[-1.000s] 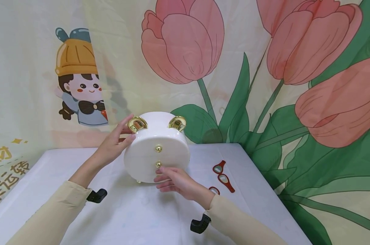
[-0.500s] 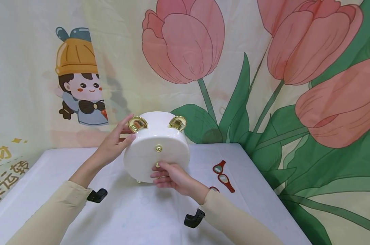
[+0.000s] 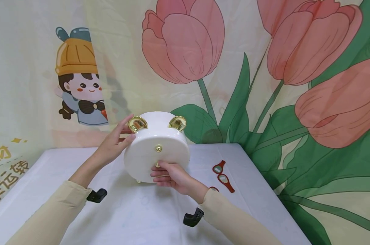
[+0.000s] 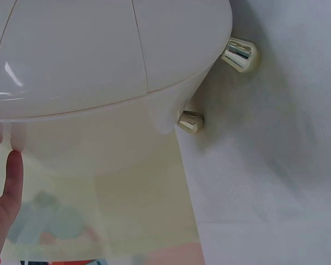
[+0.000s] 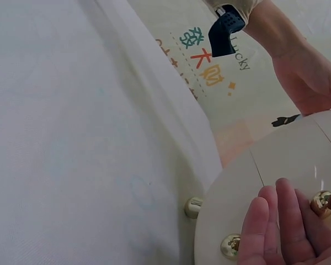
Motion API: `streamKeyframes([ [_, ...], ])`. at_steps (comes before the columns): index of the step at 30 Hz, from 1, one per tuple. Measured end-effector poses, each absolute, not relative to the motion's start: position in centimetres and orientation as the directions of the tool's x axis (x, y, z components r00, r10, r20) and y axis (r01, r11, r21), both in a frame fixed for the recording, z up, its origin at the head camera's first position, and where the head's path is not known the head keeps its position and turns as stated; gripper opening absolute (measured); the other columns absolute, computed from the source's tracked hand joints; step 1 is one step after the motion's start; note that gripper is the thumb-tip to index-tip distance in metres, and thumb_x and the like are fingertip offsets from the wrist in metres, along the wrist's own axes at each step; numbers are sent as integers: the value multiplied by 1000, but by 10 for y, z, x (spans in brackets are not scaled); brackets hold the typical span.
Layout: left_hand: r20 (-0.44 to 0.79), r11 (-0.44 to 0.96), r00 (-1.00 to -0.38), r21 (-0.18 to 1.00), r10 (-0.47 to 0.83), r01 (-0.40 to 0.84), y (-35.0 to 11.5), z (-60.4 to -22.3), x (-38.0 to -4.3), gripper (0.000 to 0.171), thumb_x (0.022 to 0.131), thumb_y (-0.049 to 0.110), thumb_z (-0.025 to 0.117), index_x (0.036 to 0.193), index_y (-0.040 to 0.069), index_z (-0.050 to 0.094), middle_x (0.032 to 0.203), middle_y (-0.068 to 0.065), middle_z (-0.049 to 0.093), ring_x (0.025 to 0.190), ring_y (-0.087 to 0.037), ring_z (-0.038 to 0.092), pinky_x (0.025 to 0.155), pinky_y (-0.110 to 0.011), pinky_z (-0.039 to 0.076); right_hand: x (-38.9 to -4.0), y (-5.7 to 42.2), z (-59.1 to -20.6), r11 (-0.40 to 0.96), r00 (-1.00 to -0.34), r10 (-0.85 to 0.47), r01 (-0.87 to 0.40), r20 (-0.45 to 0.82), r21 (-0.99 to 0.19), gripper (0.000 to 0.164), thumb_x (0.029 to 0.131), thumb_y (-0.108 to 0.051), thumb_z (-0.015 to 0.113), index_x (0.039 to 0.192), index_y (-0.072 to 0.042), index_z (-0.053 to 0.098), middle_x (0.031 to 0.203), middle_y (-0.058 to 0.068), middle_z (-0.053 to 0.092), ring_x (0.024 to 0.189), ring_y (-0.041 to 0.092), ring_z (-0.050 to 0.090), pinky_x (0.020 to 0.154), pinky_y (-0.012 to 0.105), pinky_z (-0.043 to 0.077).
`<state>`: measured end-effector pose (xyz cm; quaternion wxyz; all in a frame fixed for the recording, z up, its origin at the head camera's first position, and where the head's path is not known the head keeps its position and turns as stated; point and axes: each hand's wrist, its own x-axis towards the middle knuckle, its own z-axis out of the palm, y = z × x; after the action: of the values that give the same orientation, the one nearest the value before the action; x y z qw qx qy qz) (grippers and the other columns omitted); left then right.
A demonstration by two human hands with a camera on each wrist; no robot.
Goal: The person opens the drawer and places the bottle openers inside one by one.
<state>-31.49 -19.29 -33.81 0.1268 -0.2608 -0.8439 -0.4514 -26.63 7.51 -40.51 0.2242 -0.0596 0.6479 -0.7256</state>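
A white round box [image 3: 142, 153] with gold trim stands on the table. Two gold ear-shaped fittings [image 3: 178, 123] sit on top, and gold feet [image 4: 240, 54] show below. Thin seams cross its front in the wrist views. Against its upper left side rests my left hand [image 3: 114, 137], fingers extended behind the left gold fitting and thumb nearer the front. My right hand [image 3: 179, 178] pinches a gold knob [image 5: 321, 203] between thumb and index finger, the other fingers stretched out below it. Another gold knob [image 3: 158, 148] is above, and a lower knob [image 5: 230, 245] is partly behind the fingers.
Right of the box lie red pieces [image 3: 226, 183] with pale oval centres; one more is mostly hidden by the right wrist. The table [image 3: 136, 217] has a white cover. Behind hangs a printed cloth [image 3: 120, 51] with tulips and a cartoon figure.
My right hand has moved slightly left and up, and its thumb and index finger have closed on the knob. The left hand and the box have stayed put.
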Motion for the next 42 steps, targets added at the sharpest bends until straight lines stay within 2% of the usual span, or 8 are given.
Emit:
streamKeyframes([
  [8,456,447,-826,695,332,564,-193,-339,-316,75,111,28,59,171,36,15,147,-24,51,139,-45,50,109,-71,42,-265,76,-406,-44,-896,-401,227,-191,-973,42,108,-36,58,122,0,74,111,11,80,88,14,77,84,31,63],
  [18,439,449,-836,705,330,548,-192,-337,-315,76,111,29,58,170,43,13,150,-24,49,141,-46,48,111,-72,41,-259,77,-405,-18,-896,-407,202,-178,-979,42,108,-37,59,122,0,75,111,13,80,92,17,78,86,33,63],
  [26,434,452,-837,706,333,546,-191,-336,-315,76,111,30,59,171,40,13,148,-24,50,141,-46,48,111,-73,41,-255,79,-405,-1,-892,-418,191,-173,-982,44,108,-39,58,121,0,74,111,12,80,100,25,78,88,34,63],
  [33,423,459,-845,711,326,533,-192,-335,-313,77,111,31,59,170,44,12,149,-24,49,141,-46,48,112,-72,41,-248,81,-405,0,-888,-425,193,-175,-981,41,108,-39,60,117,-2,76,107,10,80,96,22,78,87,34,63],
  [39,433,453,-840,709,326,541,-193,-336,-314,77,110,30,60,171,39,13,148,-23,50,140,-45,49,111,-72,41,-244,81,-404,7,-886,-427,198,-182,-980,44,107,-39,61,119,1,75,107,11,80,93,20,77,87,34,63],
  [42,430,456,-842,708,325,538,-193,-336,-314,77,110,30,60,171,40,13,149,-23,50,141,-44,48,111,-72,41,-241,82,-404,12,-887,-423,197,-184,-980,45,108,-40,60,121,1,75,109,13,80,91,17,77,87,34,63],
])
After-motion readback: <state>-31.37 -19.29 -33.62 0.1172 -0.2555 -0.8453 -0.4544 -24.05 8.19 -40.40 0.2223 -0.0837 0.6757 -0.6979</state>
